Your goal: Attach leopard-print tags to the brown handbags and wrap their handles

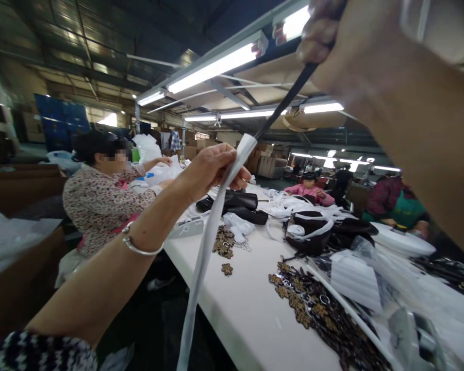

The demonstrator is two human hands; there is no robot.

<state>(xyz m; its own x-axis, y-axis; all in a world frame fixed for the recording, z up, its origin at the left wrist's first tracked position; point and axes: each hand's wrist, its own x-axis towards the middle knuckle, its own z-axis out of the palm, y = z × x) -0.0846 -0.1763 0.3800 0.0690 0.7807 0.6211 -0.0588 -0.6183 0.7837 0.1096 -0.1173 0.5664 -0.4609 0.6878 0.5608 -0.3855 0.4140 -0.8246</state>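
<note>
White sleeve between left fingers, dark strap in right fingers

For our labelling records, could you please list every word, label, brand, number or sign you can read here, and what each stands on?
No text is readable anywhere in this view.
White sleeve: no lettering visible.
Dark strap: no lettering visible.
Blue stack in the left background: too blurred to tell.

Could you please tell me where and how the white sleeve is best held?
I would pinch the white sleeve near its upper end, from the left, as the left hand does: the dark strap emerges there and slants up to the right hand, while the long, thin body hangs below.
</note>
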